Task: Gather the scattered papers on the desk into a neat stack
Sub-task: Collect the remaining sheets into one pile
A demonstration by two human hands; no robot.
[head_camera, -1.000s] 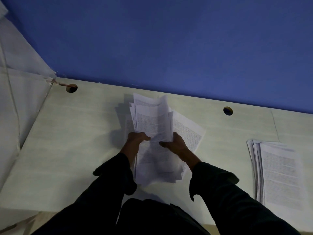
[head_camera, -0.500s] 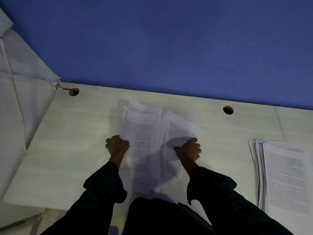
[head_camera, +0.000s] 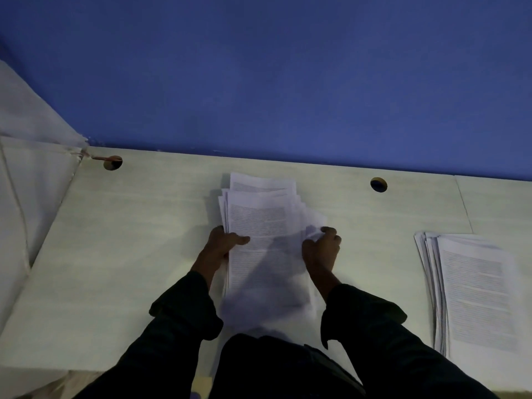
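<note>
Papers (head_camera: 263, 231): uneven pile, mid surface (head_camera: 129, 254).
L hand (head_camera: 223, 243): grips pile's left edge.
R hand (head_camera: 322, 249): grips right edge.
2nd stack (head_camera: 475, 292): well right of pile.

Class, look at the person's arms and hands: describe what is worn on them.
Both arms wear long dark sleeves, the left sleeve and right sleeve each ending in a loose, turned-back cuff at the wrist. The left hand and right hand are bare: no gloves, rings or watch visible.

Dim room, blue wall (head_camera: 288, 82), seemingly pale desk (head_camera: 115, 254)
</note>
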